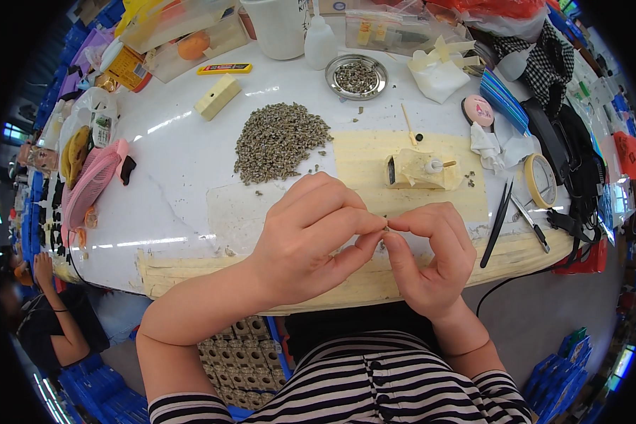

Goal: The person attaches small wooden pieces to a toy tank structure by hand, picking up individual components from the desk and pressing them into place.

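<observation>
My left hand and my right hand meet fingertip to fingertip above the table's near edge. Each one is closed in a pinch of thumb and forefinger. Between the tips is a tiny dark speck, mostly hidden and too small to name. Beyond my left hand lies a heap of small grey metal parts. More of these pieces fill a round metal dish farther back. Past my right hand stands a block wrapped in cream tape, with a white nozzle-like piece and a thin stick on top.
Black tweezers, a craft knife and a tape roll lie at right. A yellow cutter, a cream block and a white squeeze bottle are farther back. Another person's arm shows at far left.
</observation>
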